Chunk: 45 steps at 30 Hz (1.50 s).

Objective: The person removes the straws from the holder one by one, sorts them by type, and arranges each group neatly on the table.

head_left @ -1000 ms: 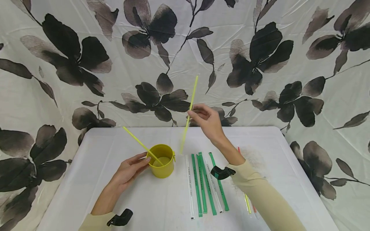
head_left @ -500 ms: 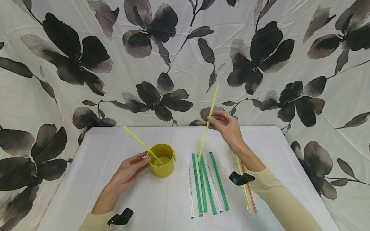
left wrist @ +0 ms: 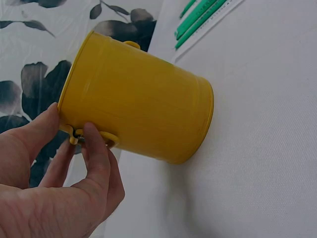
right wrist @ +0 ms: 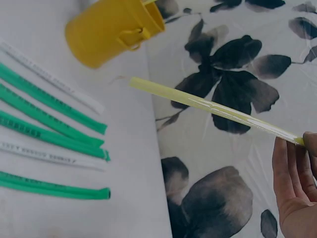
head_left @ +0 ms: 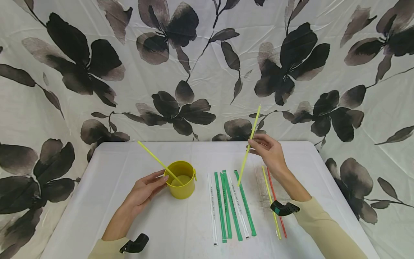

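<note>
My left hand (head_left: pixel 142 196) grips the rim of a small yellow metal bucket (head_left: pixel 182 190) on the table; in the left wrist view its fingers are at the side loop (left wrist: pixel 110 138). A yellow straw (head_left: pixel 152 156) leans inside the bucket, its top sticking out up and to the left. My right hand (head_left: pixel 270 153) pinches another yellow straw (head_left: pixel 247 154) between thumb and fingers. That straw is tilted, its lower end over the wrapped straws. In the right wrist view the same straw (right wrist: pixel 213 108) extends from the fingertips, with the bucket (right wrist: pixel 106 34) beyond.
Several straws in green wrappers (head_left: pixel 221 208) and white wrappers (head_left: pixel 212 212) lie side by side right of the bucket. Farther right, a yellow straw (head_left: pixel 268 187) and a red straw (head_left: pixel 271 183) lie on the white table (head_left: pixel 168 230). A floral cloth (head_left: pixel 207 64) hangs behind.
My right hand has moved right and slightly down, carrying the yellow straw away from the bucket. My left hand, the bucket and the straw in it have stayed put.
</note>
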### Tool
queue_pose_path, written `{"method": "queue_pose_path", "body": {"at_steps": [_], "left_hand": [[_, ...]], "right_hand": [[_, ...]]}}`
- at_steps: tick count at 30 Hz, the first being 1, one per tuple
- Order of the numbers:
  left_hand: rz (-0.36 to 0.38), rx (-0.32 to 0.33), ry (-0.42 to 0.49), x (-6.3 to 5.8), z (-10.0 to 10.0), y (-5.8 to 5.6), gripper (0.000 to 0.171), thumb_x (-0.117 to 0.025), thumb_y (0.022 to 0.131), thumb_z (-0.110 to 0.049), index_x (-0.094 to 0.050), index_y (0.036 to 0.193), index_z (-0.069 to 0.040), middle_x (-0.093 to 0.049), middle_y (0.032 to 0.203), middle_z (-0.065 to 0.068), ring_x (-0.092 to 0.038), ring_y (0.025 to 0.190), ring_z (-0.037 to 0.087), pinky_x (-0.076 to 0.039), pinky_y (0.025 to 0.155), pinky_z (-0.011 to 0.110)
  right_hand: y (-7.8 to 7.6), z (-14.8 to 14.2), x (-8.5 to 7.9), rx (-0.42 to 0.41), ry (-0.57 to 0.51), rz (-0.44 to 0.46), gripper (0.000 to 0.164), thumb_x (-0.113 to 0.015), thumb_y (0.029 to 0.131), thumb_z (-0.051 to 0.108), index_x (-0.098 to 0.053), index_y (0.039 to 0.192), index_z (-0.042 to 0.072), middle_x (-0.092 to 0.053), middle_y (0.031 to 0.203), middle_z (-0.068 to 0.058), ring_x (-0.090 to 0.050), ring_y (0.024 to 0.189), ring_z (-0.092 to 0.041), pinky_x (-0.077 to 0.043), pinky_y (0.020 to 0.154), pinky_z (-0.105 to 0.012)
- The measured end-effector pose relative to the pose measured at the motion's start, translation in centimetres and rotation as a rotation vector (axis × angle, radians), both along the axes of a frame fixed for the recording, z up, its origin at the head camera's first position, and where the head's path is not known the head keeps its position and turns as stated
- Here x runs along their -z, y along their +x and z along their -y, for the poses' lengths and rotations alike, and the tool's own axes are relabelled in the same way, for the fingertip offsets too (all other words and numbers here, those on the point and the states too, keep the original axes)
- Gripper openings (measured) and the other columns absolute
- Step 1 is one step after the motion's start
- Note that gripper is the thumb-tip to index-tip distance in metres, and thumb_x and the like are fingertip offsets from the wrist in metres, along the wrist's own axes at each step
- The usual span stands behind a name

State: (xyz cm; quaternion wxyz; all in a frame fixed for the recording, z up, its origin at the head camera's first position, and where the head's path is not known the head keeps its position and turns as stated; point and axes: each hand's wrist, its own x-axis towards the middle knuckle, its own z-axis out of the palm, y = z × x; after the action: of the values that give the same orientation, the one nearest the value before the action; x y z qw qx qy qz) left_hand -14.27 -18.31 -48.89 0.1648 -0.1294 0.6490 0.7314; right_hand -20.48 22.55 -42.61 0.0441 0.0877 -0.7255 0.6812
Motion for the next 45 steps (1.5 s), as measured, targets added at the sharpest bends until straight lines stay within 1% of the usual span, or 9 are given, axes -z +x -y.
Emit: {"method": "queue_pose_path", "body": {"at_steps": [4, 11, 17, 20, 26, 29, 35, 43, 45], "left_hand": [[-0.001, -0.001, -0.002, -0.1, 0.0, 0.0, 0.063, -0.073, 0.098, -0.015, -0.046, 0.152, 0.001, -0.053, 0.138, 0.014, -0.067, 0.110, 0.006, -0.047, 0.111, 0.034], [-0.003, 0.010, -0.005, -0.2, -0.1, 0.0, 0.065, -0.074, 0.097, -0.018, -0.045, 0.152, 0.001, -0.053, 0.139, 0.014, -0.066, 0.112, 0.008, -0.045, 0.113, 0.036], [0.001, 0.005, -0.022, -0.1, 0.0, 0.0, 0.063, -0.073, 0.098, -0.017, -0.046, 0.152, 0.000, -0.053, 0.139, 0.014, -0.065, 0.115, 0.010, -0.045, 0.113, 0.036], [-0.003, 0.003, -0.027, 0.0, 0.0, 0.1, 0.063, -0.074, 0.098, -0.017, -0.046, 0.152, 0.000, -0.052, 0.140, 0.014, -0.065, 0.114, 0.009, -0.046, 0.112, 0.035], [-0.005, 0.005, -0.011, 0.0, -0.1, 0.1, 0.064, -0.074, 0.097, -0.016, -0.046, 0.152, 0.002, -0.053, 0.137, 0.014, -0.065, 0.118, 0.013, -0.047, 0.111, 0.035], [-0.004, 0.003, -0.011, 0.1, -0.1, 0.1, 0.063, -0.074, 0.097, -0.016, -0.047, 0.151, 0.001, -0.053, 0.138, 0.014, -0.063, 0.122, 0.016, -0.046, 0.112, 0.036], [-0.004, 0.004, -0.005, 0.0, 0.0, -0.1, 0.065, -0.075, 0.096, -0.018, -0.047, 0.152, 0.000, -0.052, 0.140, 0.016, -0.061, 0.125, 0.020, -0.045, 0.114, 0.037], [-0.007, 0.002, -0.018, -0.2, -0.2, 0.1, 0.062, -0.073, 0.098, -0.017, -0.047, 0.151, 0.001, -0.054, 0.138, 0.015, -0.066, 0.113, 0.011, -0.047, 0.111, 0.036], [-0.003, -0.007, -0.015, -0.2, -0.2, 0.1, 0.060, -0.073, 0.098, -0.015, -0.048, 0.150, 0.001, -0.054, 0.138, 0.015, -0.067, 0.112, 0.011, -0.047, 0.110, 0.035]], "right_hand": [[0.4, -1.0, 0.8, 0.003, -0.001, 0.015, 0.040, -0.068, 0.101, 0.011, -0.055, 0.130, -0.013, -0.071, 0.104, 0.001, -0.072, 0.093, -0.011, -0.062, 0.092, -0.036], [1.2, -2.8, 2.2, 0.030, 0.047, 0.062, 0.041, -0.069, 0.101, 0.015, -0.057, 0.130, -0.011, -0.071, 0.106, -0.002, -0.071, 0.093, -0.010, -0.062, 0.090, -0.032], [2.1, -4.1, 3.5, 0.044, 0.046, 0.095, 0.042, -0.068, 0.101, 0.014, -0.055, 0.129, -0.014, -0.072, 0.102, 0.004, -0.071, 0.091, -0.009, -0.063, 0.088, -0.030], [2.6, -4.8, 4.1, 0.058, 0.066, 0.111, 0.042, -0.068, 0.101, 0.015, -0.055, 0.129, -0.014, -0.072, 0.101, 0.006, -0.071, 0.091, -0.008, -0.063, 0.088, -0.029], [3.8, -6.5, 5.7, 0.090, 0.128, 0.164, 0.046, -0.069, 0.101, 0.020, -0.055, 0.132, -0.011, -0.072, 0.103, 0.007, -0.072, 0.093, -0.007, -0.062, 0.090, -0.035], [4.3, -7.5, 6.4, 0.109, 0.170, 0.180, 0.049, -0.069, 0.101, 0.023, -0.055, 0.134, -0.010, -0.071, 0.106, 0.003, -0.071, 0.094, -0.005, -0.062, 0.090, -0.036], [5.5, -9.0, 7.4, 0.128, 0.231, 0.218, 0.051, -0.067, 0.102, 0.026, -0.055, 0.135, -0.010, -0.069, 0.117, -0.013, -0.068, 0.098, -0.002, -0.062, 0.090, -0.032], [6.4, -10.6, 8.9, 0.147, 0.296, 0.282, 0.054, -0.068, 0.102, 0.029, -0.055, 0.136, -0.011, -0.066, 0.121, -0.024, -0.066, 0.094, 0.002, -0.063, 0.086, -0.029], [6.6, -10.9, 9.3, 0.150, 0.316, 0.292, 0.054, -0.068, 0.102, 0.029, -0.056, 0.136, -0.011, -0.066, 0.121, -0.027, -0.066, 0.093, 0.003, -0.063, 0.084, -0.028]]}}
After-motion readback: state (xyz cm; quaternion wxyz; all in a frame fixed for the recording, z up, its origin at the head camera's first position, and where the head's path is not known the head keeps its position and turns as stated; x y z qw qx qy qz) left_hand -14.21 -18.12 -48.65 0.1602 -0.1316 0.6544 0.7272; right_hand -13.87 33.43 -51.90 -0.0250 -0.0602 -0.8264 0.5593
